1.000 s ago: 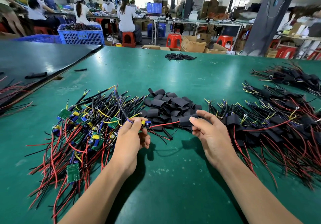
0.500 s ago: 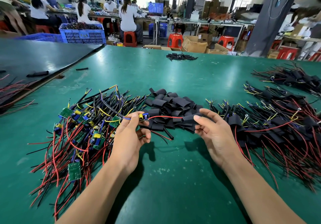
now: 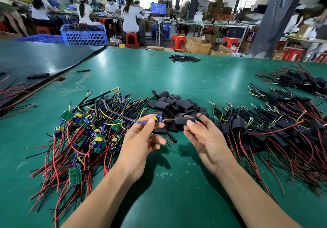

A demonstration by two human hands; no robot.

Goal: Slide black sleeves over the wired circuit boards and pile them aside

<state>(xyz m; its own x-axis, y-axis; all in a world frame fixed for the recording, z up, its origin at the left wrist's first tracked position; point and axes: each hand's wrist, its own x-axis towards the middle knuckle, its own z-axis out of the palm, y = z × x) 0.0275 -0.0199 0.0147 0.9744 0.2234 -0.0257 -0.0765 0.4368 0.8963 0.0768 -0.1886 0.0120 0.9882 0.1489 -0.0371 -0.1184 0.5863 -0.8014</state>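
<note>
Left hand [image 3: 141,141]: raised, palm turned inward, thumb and forefinger pinching a wired circuit board [image 3: 157,118], remaining fingers curled loosely beneath. Right hand [image 3: 208,139]: level with the left and just beside it, thumb and forefinger pinching a black sleeve [image 3: 184,121], other fingers curled behind. Left forearm [image 3: 99,192] and right forearm [image 3: 247,192]: bare, entering from the lower edge, converging toward the middle.
</note>
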